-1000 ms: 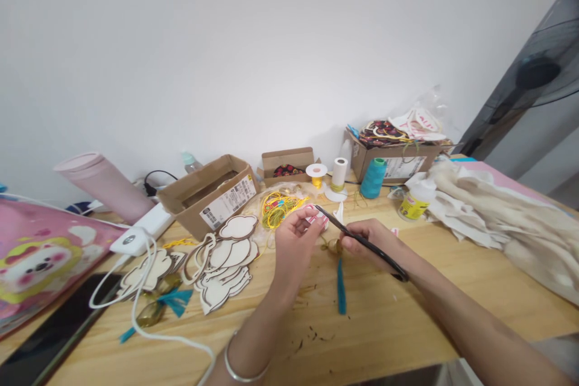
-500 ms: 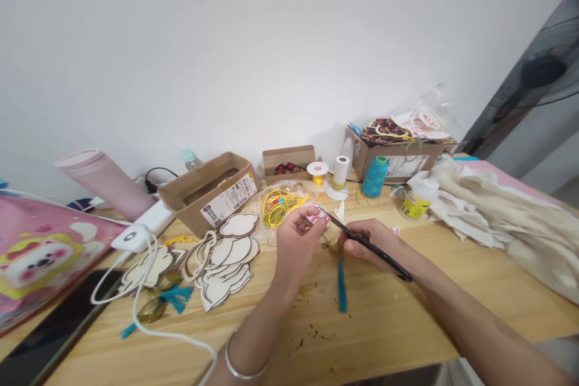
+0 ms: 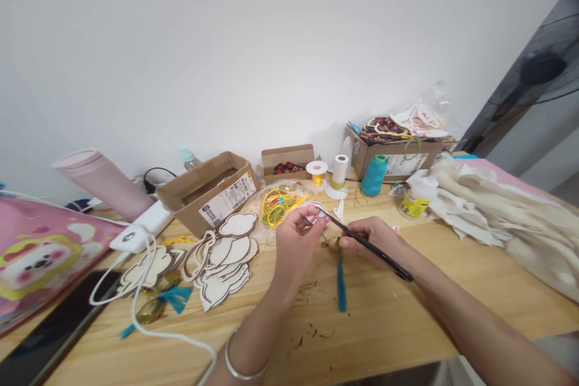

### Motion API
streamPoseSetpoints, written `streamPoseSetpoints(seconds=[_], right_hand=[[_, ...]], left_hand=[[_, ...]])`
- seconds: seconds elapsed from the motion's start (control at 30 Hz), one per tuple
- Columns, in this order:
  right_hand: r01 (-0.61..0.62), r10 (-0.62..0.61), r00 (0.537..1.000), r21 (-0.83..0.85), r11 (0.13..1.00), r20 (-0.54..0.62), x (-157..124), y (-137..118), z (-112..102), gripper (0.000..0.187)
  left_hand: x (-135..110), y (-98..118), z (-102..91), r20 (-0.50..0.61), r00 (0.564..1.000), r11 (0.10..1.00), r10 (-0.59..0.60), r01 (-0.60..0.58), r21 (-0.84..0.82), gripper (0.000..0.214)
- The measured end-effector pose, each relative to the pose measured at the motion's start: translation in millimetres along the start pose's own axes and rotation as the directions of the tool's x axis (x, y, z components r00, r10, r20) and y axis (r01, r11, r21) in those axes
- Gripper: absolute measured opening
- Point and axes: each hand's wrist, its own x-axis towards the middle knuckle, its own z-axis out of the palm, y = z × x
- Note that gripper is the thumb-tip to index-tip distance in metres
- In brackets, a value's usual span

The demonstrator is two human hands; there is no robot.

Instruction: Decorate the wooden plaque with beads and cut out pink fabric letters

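My left hand [image 3: 301, 232] pinches a small white piece with red print [image 3: 312, 211], which its fingers partly cover. My right hand [image 3: 368, 238] grips a long, slender black tool [image 3: 377, 251], possibly tweezers. Its thin tip reaches the white piece, and its thicker end lies back over my right wrist. Just left of the right fingers is a small gold-coloured bell [image 3: 333, 243]; a teal tassel [image 3: 341, 284] lies below it on the wooden table [image 3: 384, 332].
White flower-shaped cutouts [image 3: 228, 251] pile up on the left beside an open cardboard box [image 3: 212, 190]. Behind stand a teal thread cone [image 3: 374, 176], a white spool [image 3: 340, 170] and a glue bottle [image 3: 418, 198]. Cream cloth [image 3: 502, 211] heaps at right; a white cable [image 3: 176, 336] crosses at left.
Both hands keep nearly the same pose, the black tool's tip still at the white piece. The whole view has shifted very slightly.
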Motion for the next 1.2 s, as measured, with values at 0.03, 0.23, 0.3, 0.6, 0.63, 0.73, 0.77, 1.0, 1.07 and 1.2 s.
streamPoseSetpoints(seconds=[0.03, 0.23, 0.3, 0.6, 0.63, 0.73, 0.77, 1.0, 1.07, 1.2], right_hand=[[-0.005, 0.004, 1.000, -0.014, 1.000, -0.007, 0, 0, 0, 0.044], [-0.051, 0.049, 0.998, -0.034, 0.998, -0.042, 0, -2, 2, 0.044], [-0.045, 0.045, 0.998, -0.019, 0.999, -0.037, 0, -2, 2, 0.045], [0.057, -0.062, 0.996, 0.077, 0.995, 0.065, -3, -13, -7, 0.060], [0.069, -0.074, 0.995, 0.085, 0.994, 0.061, -4, -15, -9, 0.061], [0.057, -0.055, 0.998, 0.087, 0.995, -0.021, -5, -19, -16, 0.061], [0.034, -0.028, 0.996, 0.078, 0.996, -0.082, -4, -20, -18, 0.059], [-0.004, 0.077, 0.945, 0.222, 0.975, -0.318, 3, -26, -13, 0.052], [0.020, 0.081, 0.942, 0.297, 0.955, -0.326, 5, -23, -7, 0.050], [0.095, 0.056, 0.932, 0.389, 0.916, -0.359, 7, -13, -1, 0.046]], left_hand=[[0, 0, 0.0, -0.002, 1.000, 1.000, 0.003, -0.003, 0.006, 0.022], [0, 0, -1.1, 0.002, 1.000, 0.999, 0.001, -0.001, 0.044, 0.022], [0, 0, -1.2, 0.004, 1.000, 0.999, -0.003, 0.003, 0.037, 0.023], [2, -2, -2.0, 0.005, 1.000, 1.000, -0.004, 0.004, -0.029, 0.029], [3, -3, -2.4, 0.009, 1.000, 1.000, 0.002, -0.002, -0.018, 0.029], [3, -4, -3.1, 0.013, 1.000, 1.000, 0.024, -0.024, -0.011, 0.028], [3, -4, -3.2, 0.015, 0.999, 0.999, 0.032, -0.032, -0.019, 0.029], [-1, -6, -1.2, 0.069, 0.997, 0.998, 0.029, -0.026, -0.049, 0.037], [-1, -8, -0.4, 0.098, 0.995, 0.998, 0.026, -0.020, -0.060, 0.041], [-1, -12, 1.1, 0.159, 0.987, 0.998, 0.023, -0.014, -0.061, 0.046]])
